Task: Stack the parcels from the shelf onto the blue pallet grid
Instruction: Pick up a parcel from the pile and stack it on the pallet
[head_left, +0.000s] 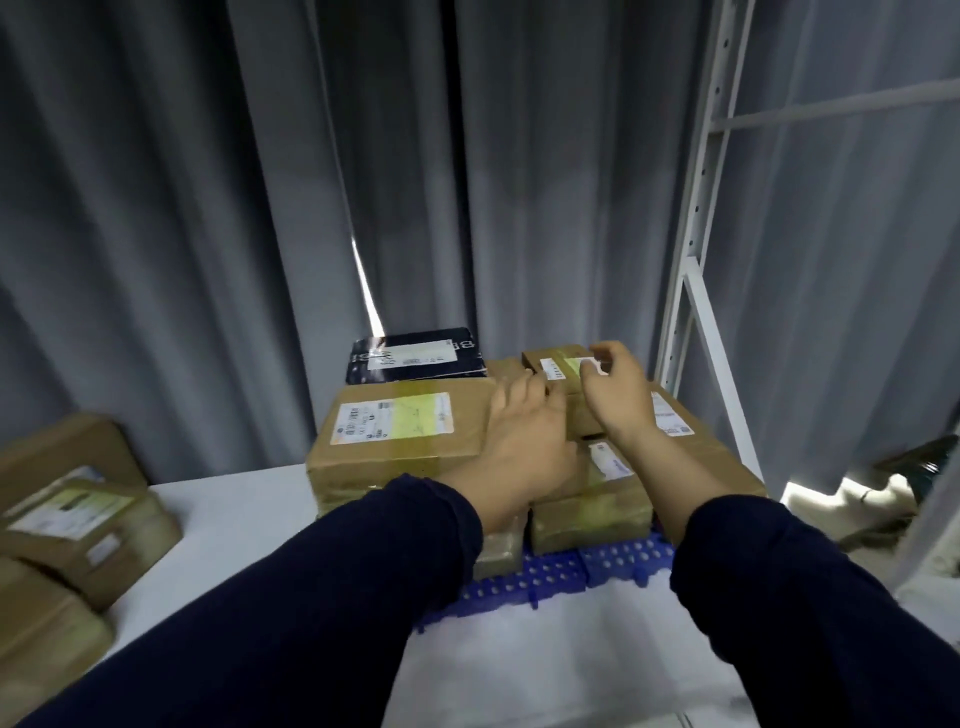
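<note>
I saw the small brown parcel (558, 364) sitting atop the stack (405, 441) on the blue pallet grid (550, 577). My left hand (524, 436) lay straight-fingered against it. My right hand (615, 395) curled at its end, and I could not tell whether it gripped. Best, I judged, to square the parcel well inside the edges.

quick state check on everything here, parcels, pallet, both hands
small top box: sealed, on top of the stack, both hands at it
large taped box: sealed, lying flat on the stack's left
black parcel: lying flat at the back
blue pallet grid: loaded, front edge bare
left hand: fingers straight, resting on the stack
right hand: fingers curled at the small top box, grip unclear
side parcels: off the pallet, blurred
</note>
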